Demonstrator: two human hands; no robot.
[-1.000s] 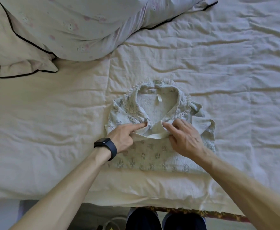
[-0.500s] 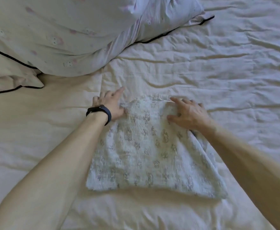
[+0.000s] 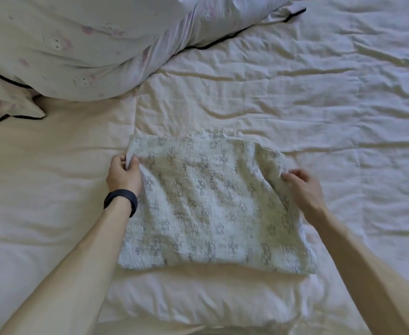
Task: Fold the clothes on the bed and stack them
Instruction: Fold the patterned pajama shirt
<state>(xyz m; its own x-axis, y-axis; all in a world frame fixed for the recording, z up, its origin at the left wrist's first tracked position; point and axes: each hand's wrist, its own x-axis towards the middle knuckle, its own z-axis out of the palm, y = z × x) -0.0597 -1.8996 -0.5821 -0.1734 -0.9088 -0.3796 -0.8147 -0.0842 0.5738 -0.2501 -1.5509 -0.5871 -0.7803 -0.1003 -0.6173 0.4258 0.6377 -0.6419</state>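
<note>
A folded pale garment [image 3: 213, 204] with small grey cross and cat prints lies flat on the white bed sheet [image 3: 319, 97], roughly rectangular, its back side up. My left hand [image 3: 123, 176], with a black band at the wrist, pinches the garment's left edge near the far corner between thumb and fingers. My right hand [image 3: 304, 189] grips the right edge, fingers curled into the fabric. The collar is hidden underneath.
A large pillow [image 3: 89, 44] in a pale printed case with black piping fills the far left. A cream pillow [image 3: 7, 102] lies under it at the left edge. Wrinkled sheet spreads to the right and toward me.
The lower half was folded up over the collar. Both hands then slid from the far edge outward to the garment's left and right sides and took hold of them.
</note>
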